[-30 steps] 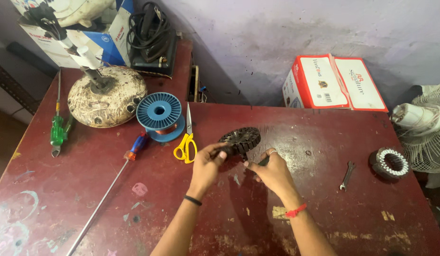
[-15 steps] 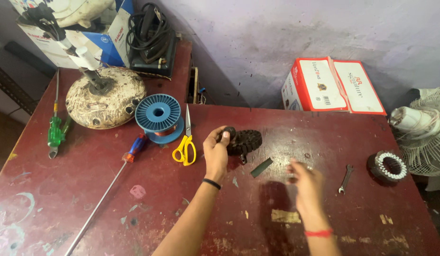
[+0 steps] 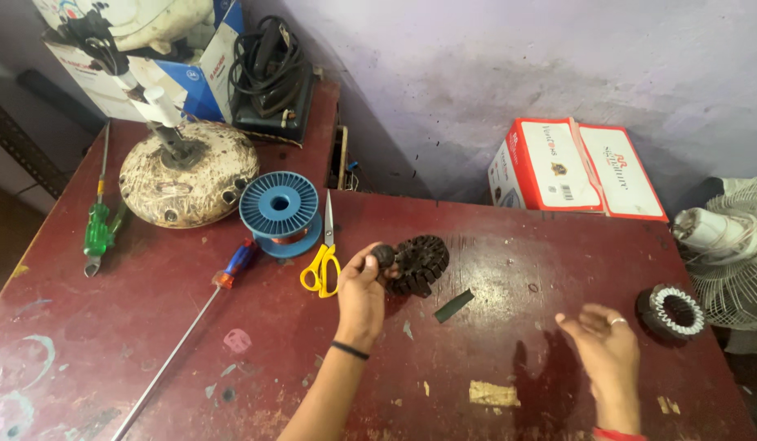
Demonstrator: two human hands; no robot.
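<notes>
Left hand grips dark slotted core on red counter; right hand open, empty.
Left hand (image 3: 360, 287) pinches the core (image 3: 419, 264) at centre; its near edge is hidden by fingers. Right hand (image 3: 604, 347) at 4 o'clock of it, wrist cut off by the frame. Counter (image 3: 150, 351) worn.

At the centre of the frame the left hand (image 3: 360, 296) grips a dark, slotted round metal motor core (image 3: 419, 265) above the worn red table (image 3: 150, 327), while the empty right hand (image 3: 604, 347) hovers open at lower right.
</notes>
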